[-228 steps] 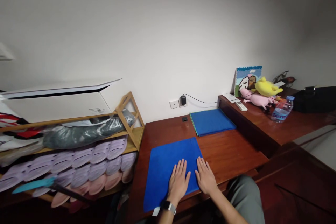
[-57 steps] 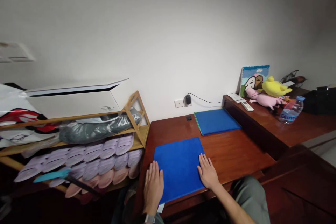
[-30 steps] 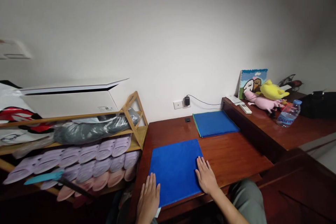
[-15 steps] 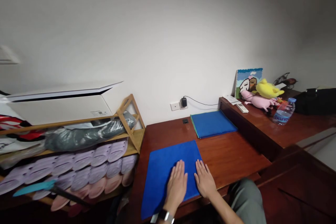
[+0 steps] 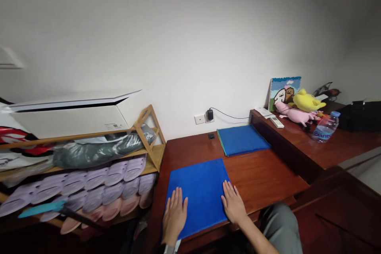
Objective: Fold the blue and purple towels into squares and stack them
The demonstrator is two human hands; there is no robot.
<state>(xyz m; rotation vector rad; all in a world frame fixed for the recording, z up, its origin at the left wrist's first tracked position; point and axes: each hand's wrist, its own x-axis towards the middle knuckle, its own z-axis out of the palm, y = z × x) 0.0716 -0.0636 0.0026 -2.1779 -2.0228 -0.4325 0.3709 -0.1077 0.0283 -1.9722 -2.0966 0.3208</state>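
A blue cloth (image 5: 202, 194) lies flat near the front of the brown wooden desk (image 5: 187, 147). My left hand (image 5: 175, 214) rests palm down on the cloth's left side, fingers stretched out. On its right edge lies my right hand (image 5: 233, 202), also flat, with the fingers slightly spread. Neither hand grips anything. Farther back on the desk is a folded blue cloth (image 5: 244, 139) with a green edge, touched by neither hand.
To the left, a wooden rack (image 5: 151, 139) holds several purple slippers (image 5: 98, 178) and a white box (image 5: 77, 121). On the raised surface at right stand plush toys (image 5: 305, 101), a remote (image 5: 277, 122) and a water bottle (image 5: 326, 129). A black plug (image 5: 210, 114) sits in the wall socket.
My left hand has slid left across the blue cloth, from its middle to its left side. My right hand has stayed at the right edge.
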